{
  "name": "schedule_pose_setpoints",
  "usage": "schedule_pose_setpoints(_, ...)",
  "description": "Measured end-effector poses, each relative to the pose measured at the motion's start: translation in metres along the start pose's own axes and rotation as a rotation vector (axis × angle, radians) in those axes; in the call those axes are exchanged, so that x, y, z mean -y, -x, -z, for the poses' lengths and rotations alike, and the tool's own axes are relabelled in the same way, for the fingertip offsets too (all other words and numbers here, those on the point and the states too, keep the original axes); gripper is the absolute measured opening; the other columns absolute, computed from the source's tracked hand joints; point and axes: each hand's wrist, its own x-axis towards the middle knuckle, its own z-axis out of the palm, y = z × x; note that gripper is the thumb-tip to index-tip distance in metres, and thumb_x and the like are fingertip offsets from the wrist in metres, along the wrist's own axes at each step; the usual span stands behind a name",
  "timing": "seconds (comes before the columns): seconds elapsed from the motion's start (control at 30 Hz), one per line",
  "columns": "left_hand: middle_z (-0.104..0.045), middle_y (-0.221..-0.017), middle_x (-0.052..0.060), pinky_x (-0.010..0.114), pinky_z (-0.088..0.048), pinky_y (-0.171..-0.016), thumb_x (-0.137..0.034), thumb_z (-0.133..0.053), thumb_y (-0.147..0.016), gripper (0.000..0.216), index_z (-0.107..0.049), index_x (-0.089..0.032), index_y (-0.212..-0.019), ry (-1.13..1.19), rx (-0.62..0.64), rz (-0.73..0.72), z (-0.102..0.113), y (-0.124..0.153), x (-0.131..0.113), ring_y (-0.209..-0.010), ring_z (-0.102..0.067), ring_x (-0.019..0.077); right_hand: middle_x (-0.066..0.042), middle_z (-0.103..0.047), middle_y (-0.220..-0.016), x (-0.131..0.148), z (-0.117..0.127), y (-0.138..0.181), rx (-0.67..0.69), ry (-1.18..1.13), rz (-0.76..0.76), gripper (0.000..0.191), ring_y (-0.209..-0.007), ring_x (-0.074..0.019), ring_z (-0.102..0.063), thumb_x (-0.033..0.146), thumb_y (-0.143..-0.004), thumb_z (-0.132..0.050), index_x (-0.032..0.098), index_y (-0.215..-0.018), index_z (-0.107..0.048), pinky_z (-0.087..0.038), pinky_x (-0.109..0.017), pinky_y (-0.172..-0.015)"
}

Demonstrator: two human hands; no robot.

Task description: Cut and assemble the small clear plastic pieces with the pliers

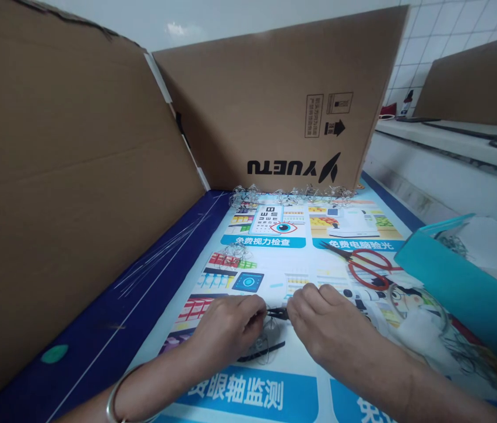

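My right hand (323,322) is closed around a pair of pliers; their dark jaws (277,313) point left. My left hand (233,329), with a bangle on its wrist, is closed in a pinch beside the jaw tips. Thin bent wire (269,336) shows just below the jaws, next to the left fingers and apparently held by them. Under it a narrow dark strip (266,351) is visible, partly hidden by the left hand. The pliers' handles are covered by my right hand.
Red-handled scissors (369,267) lie beyond my right hand, near a turquoise box (460,276) with wire inside. Wire shapes (292,197) line the back cardboard panel (270,106); another wire shape (236,252) lies nearer. Straight wires (160,252) rest at left. A roll (420,317) sits at right.
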Motion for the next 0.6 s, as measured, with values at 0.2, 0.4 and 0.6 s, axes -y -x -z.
schedule_pose_setpoints(0.2, -0.059, -0.058, 0.0, 0.021, -0.04, -0.05, -0.008, -0.044, -0.071, 0.013, -0.055, -0.016, -0.07, 0.061, -0.021, -0.01, -0.0011, -0.0031, -0.0005, -0.052, -0.053, 0.0112, -0.009, -0.051, -0.081, 0.0013, -0.0016, 0.0, 0.023, -0.039, -0.024, 0.016, -0.074, -0.0216, -0.042, 0.014, -0.079, -0.043, 0.013, -0.091, -0.054, -0.029, -0.034, -0.062)
schedule_pose_setpoints(0.4, -0.059, -0.058, 0.001, 0.021, -0.038, -0.051, -0.008, -0.045, -0.071, 0.013, -0.055, -0.016, -0.069, 0.047, 0.002, 0.01, -0.0031, -0.0016, -0.0013, -0.052, -0.053, 0.0119, -0.008, -0.051, -0.08, 0.003, -0.0053, 0.0017, 0.042, -0.068, -0.034, 0.016, -0.074, -0.0215, -0.042, 0.013, -0.078, -0.046, 0.012, -0.092, -0.054, -0.029, -0.034, -0.061)
schedule_pose_setpoints(0.6, -0.06, -0.06, 0.001, 0.022, -0.037, -0.052, -0.01, -0.046, -0.074, 0.012, -0.056, -0.016, -0.072, 0.03, 0.016, 0.022, -0.0056, 0.0004, -0.0002, -0.054, -0.054, 0.0124, -0.008, -0.051, -0.082, 0.0018, -0.009, 0.0021, 0.044, -0.127, -0.064, 0.015, -0.075, -0.0215, -0.043, 0.013, -0.078, -0.049, 0.012, -0.092, -0.054, -0.029, -0.034, -0.062)
